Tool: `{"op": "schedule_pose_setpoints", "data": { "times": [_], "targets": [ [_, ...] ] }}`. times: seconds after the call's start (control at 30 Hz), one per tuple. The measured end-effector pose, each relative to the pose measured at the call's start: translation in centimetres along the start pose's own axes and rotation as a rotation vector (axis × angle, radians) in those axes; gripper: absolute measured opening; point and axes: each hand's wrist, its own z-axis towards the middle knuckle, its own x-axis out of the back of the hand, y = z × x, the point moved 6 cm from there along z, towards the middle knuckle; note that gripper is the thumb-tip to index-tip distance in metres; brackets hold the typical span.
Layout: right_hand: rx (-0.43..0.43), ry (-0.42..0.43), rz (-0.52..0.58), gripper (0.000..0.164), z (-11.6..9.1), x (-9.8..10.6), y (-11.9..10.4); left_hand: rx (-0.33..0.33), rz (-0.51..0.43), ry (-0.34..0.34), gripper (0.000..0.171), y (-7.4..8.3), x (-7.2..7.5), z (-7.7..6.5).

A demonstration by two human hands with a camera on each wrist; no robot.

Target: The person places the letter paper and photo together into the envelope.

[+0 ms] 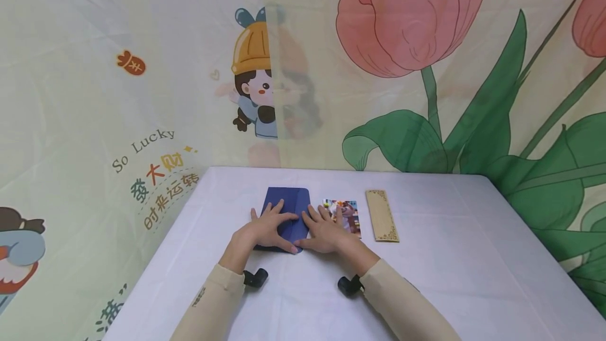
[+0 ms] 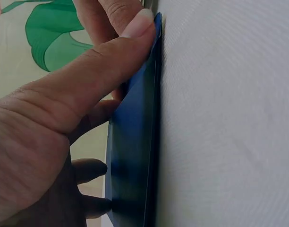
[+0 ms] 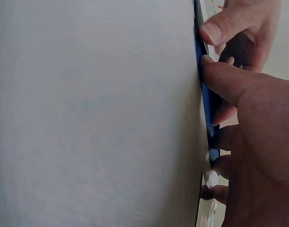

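Note:
A flat dark-blue paper folder point(image 1: 284, 197), with a fold line near its right side, lies on the table. My left hand point(image 1: 269, 228) rests on it with spread fingers, the thumb at its near right corner. In the left wrist view, that thumb presses close to the tip of the blue folder point(image 2: 132, 137). My right hand point(image 1: 325, 233) lies along the folder's right edge, fingers extended and thumb tip near the left thumb. Partly under the right hand is a colourful picture card point(image 1: 351, 216) with a cartoon figure.
Right of the card lies a tan strip point(image 1: 381, 216) with ornate brown corners. A white cloth covers the table point(image 1: 445, 257). Behind it hangs a printed curtain point(image 1: 312, 151) with tulips and cartoon figures. Black wrist cameras point(image 1: 256, 278) sit at both cuffs.

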Motion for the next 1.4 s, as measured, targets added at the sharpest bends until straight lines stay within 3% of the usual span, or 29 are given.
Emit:
{"op": "schedule_pose_setpoints", "data": {
  "times": [0.47, 1.4],
  "targets": [
    [-0.008, -0.014, 0.0, 0.094, 0.2, 0.2, 0.1, 0.012, -0.022, -0.031, 0.102, -0.1, -0.2, -0.2],
    [0.017, 0.008, -0.011, 0.094, 0.4, 0.4, 0.1, -0.046, -0.141, 0.028, 0.06, -0.1, 1.3, -0.3]
  ]
}}
